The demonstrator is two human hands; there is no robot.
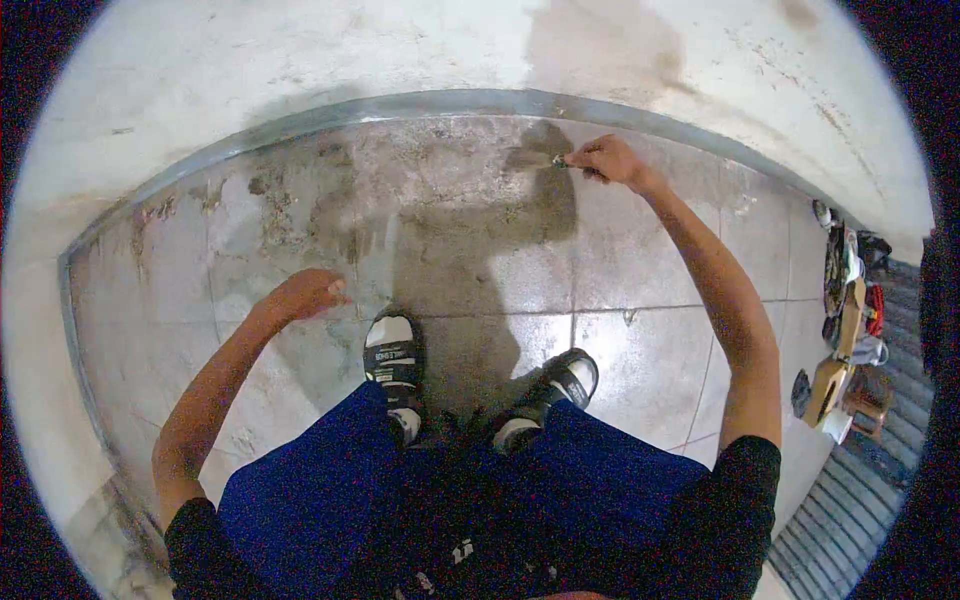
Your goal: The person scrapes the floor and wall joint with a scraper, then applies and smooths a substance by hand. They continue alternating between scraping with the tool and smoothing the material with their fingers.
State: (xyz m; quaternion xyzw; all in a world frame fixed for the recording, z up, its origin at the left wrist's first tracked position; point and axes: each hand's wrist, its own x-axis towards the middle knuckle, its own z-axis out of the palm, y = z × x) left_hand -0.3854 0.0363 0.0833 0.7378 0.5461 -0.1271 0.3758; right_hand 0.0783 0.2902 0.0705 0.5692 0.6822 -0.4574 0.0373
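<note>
My right hand (607, 160) is closed on the handle end of a small tool (540, 160), perhaps a brush or scraper; its blurred head points left, over the stained tiled floor (450, 165) near the wall's base. My left hand (310, 293) hangs above the tiles at the left, away from the tool. Its fingers are partly curled, and nothing shows in them. Dark stains and worn patches mark the tiles between the hands and the wall.
A pale wall (400, 50) with a grey strip (480, 100) at its foot curves across the far side. Below are my sandalled feet (395, 365). At the right, assorted items (850, 330) lie beside a ribbed grey surface (850, 510).
</note>
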